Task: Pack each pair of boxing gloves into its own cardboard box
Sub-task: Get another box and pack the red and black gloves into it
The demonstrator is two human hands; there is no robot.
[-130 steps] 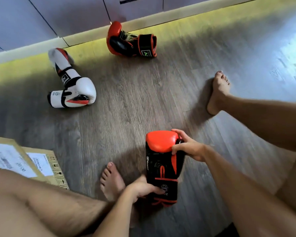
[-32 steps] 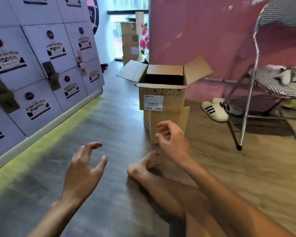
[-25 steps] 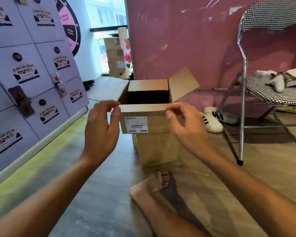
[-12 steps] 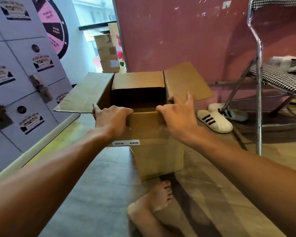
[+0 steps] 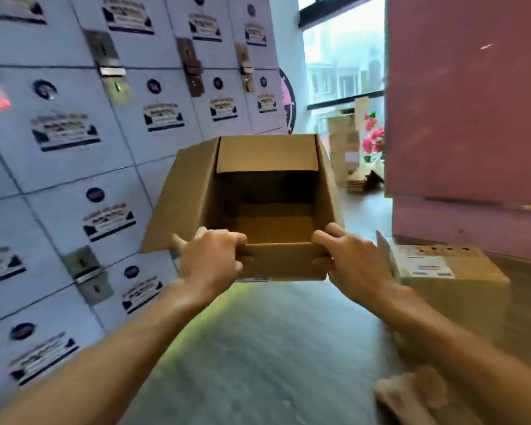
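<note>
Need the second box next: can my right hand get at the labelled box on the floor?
Probably not yet: right hand grips the open box along with left hand. Otherwise nothing blocks the labelled box beside it.

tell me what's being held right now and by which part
The open cardboard box, by its near rim: left grip at the left corner, right grip at the right corner, both curled over the edge.
</note>
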